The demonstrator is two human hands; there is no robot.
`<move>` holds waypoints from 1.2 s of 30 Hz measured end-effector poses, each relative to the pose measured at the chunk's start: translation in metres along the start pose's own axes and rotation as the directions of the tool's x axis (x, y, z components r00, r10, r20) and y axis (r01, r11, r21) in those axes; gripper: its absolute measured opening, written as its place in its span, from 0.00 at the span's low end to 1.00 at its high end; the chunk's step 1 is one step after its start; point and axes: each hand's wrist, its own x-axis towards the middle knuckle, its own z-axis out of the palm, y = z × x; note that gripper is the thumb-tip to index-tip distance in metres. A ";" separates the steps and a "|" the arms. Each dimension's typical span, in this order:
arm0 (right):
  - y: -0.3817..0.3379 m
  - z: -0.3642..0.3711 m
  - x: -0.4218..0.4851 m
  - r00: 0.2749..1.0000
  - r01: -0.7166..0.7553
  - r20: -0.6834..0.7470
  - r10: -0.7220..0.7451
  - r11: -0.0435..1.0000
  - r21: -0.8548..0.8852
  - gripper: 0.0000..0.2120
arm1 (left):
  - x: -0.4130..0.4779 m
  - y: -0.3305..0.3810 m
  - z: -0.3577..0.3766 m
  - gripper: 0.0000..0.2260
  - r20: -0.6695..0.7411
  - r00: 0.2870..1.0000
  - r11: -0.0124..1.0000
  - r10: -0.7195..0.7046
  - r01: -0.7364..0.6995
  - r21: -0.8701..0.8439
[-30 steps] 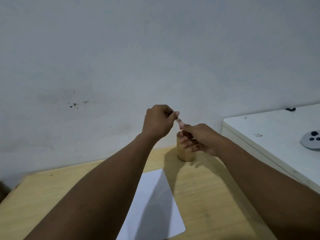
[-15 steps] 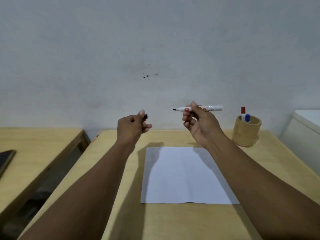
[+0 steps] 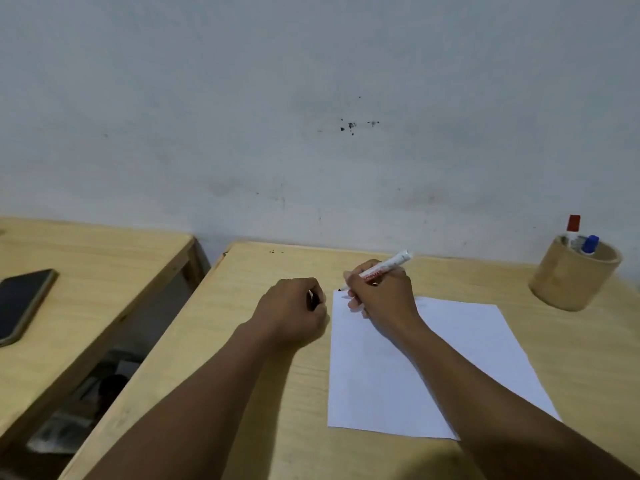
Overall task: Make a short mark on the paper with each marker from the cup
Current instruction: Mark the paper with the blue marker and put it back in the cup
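A white sheet of paper (image 3: pixel 408 368) lies on the wooden table (image 3: pixel 277 393). My right hand (image 3: pixel 384 296) grips a white marker (image 3: pixel 388 265) with its black tip at the paper's far left corner. My left hand (image 3: pixel 294 310) rests fisted on the table just left of the paper, closed around the marker's black cap (image 3: pixel 313 299), which barely shows. At the far right stands a wooden cup (image 3: pixel 571 278) holding a red-capped marker (image 3: pixel 573 225) and a blue-capped marker (image 3: pixel 589 244).
A second wooden table (image 3: pixel 86 271) stands to the left across a gap, with a dark phone (image 3: pixel 20 303) lying on it. Clutter shows on the floor in the gap. A grey wall rises right behind the tables.
Both hands came down from mid-air to the table. The uncapped marker's tip now sits at the paper's far left corner, and the left hand with the cap rests beside the sheet.
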 end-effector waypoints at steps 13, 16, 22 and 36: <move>0.019 0.000 0.000 0.998 0.066 0.002 -0.066 0.985 -0.157 0.08 | 0.011 -0.013 0.011 0.38 0.095 0.993 0.989 0.076 -0.088 0.122; 0.019 0.000 0.000 0.997 0.072 0.017 -0.071 0.983 -0.170 0.09 | 0.012 -0.012 0.010 0.40 0.102 0.992 0.991 0.069 -0.080 0.104; 0.023 0.002 0.005 0.998 0.068 0.027 -0.064 0.972 -0.225 0.07 | 0.014 -0.013 0.011 0.46 0.112 0.993 0.994 0.039 -0.049 0.094; -0.027 -0.033 0.023 0.939 -0.263 -0.058 0.339 0.816 0.515 0.11 | 0.008 -0.009 -0.008 0.04 0.003 0.997 0.917 -0.075 0.070 -0.392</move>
